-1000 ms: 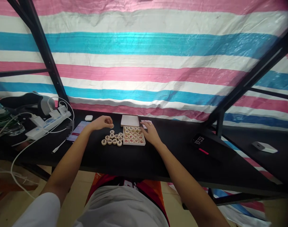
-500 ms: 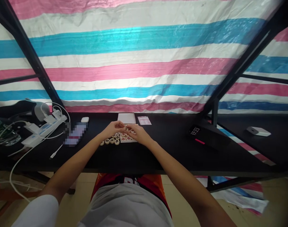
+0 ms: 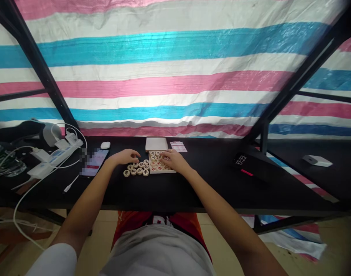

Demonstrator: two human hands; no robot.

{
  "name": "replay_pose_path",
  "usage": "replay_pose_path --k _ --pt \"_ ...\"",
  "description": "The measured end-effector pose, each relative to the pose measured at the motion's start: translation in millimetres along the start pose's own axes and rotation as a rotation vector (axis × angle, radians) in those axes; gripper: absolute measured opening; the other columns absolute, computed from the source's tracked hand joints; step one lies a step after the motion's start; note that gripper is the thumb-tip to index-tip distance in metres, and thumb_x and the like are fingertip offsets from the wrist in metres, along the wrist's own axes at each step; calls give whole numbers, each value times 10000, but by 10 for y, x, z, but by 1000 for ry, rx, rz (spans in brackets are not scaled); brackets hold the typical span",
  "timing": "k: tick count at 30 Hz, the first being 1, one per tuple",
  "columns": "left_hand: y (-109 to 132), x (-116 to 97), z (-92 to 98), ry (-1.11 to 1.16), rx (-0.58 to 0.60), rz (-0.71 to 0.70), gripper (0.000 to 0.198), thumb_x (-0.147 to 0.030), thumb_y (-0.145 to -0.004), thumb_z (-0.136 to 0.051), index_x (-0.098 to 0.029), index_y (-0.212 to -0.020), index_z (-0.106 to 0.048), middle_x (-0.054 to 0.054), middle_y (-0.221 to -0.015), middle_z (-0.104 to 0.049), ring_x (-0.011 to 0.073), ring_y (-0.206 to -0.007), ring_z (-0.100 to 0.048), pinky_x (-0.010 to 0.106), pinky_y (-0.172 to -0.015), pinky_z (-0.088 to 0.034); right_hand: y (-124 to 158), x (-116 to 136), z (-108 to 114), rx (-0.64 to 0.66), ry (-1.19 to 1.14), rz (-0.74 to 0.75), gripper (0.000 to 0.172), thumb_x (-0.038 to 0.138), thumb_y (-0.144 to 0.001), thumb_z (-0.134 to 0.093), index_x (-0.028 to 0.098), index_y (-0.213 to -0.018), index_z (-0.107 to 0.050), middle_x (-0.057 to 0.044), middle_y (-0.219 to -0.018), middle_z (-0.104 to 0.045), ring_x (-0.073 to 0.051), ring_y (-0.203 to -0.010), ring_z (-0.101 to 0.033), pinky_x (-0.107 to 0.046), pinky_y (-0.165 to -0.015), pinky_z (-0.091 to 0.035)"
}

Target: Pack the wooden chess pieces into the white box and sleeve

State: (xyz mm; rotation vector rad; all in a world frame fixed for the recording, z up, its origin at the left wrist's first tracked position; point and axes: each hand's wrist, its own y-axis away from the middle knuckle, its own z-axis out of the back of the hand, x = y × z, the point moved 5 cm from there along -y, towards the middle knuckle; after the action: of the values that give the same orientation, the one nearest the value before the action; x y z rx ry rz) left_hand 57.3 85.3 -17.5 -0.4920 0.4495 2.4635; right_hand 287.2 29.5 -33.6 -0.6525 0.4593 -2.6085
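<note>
Round wooden Chinese chess pieces [image 3: 133, 172] with black characters lie in loose rows on the black table. My left hand [image 3: 125, 156] is at the back left of these rows, its fingers apart and bent down close to the rearmost pieces. Right of them sits a shallow white box [image 3: 163, 172] holding rows of pieces, with red characters on the front ones. Over the box's right side, my right hand [image 3: 175, 160] has its fingers closed on a chess piece among the others; the hand hides part of the box.
Behind the box lies a white lid [image 3: 156, 144], beside a printed card [image 3: 178, 146]. At left are a phone [image 3: 93, 165], a white case [image 3: 105, 145], a power strip [image 3: 56, 157] with cables and a bottle [image 3: 5, 161]. A dark device showing 17:23 [image 3: 241, 160] lies at right.
My hands were together over the box's left part. The left has moved left to the loose pieces; the right has shifted slightly right, uncovering more of the box. The view shifted slightly.
</note>
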Motion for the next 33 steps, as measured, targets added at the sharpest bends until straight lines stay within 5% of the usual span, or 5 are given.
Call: replay_pose_path --k 12,17,22,26,33 --pt "-44 -8 21 47 -158 -22 395 -325 -714 -571 -147 -1061 -637 51 -872 -667 176 -785 -617 235 -691 -469 -3 11 -23 28 7 39 206 288 -856 -546 210 -967 -702 -60 -867 -689 -201 -831 -556 -311 -775 -439" --pt "-15 -212 67 85 -343 -163 370 -352 -746 -566 -143 -1041 -644 55 -903 -635 163 -793 -598 251 -734 -482 12 62 7 6 -27 99 169 244 -854 -537 199 -913 -690 -54 -871 -678 -191 -833 -553 -308 -783 -440" --pt "61 -473 48 144 -367 -305 285 -350 -772 -586 -172 -981 -666 32 -925 -643 151 -810 -592 255 -767 -480 44 132 63 8 -72 184 223 243 -885 -478 209 -954 -687 -60 -921 -678 -186 -857 -573 -322 -829 -440" --pt "114 -676 2 193 -414 -430 260 -316 -786 -597 -168 -991 -656 37 -965 -614 135 -822 -599 242 -783 -490 76 192 166 -74 -158 135 233 284 -883 -483 214 -1015 -662 -62 -925 -670 -191 -883 -572 -330 -832 -444" --pt "85 -891 -221 114 -498 -610 218 -261 -834 -560 -180 -1029 -617 43 -951 -599 127 -819 -595 247 -788 -480 85 281 143 -18 -438 -17 249 391 -829 -554 209 -984 -625 -27 -830 -680 -150 -711 -602 -282 -693 -468"
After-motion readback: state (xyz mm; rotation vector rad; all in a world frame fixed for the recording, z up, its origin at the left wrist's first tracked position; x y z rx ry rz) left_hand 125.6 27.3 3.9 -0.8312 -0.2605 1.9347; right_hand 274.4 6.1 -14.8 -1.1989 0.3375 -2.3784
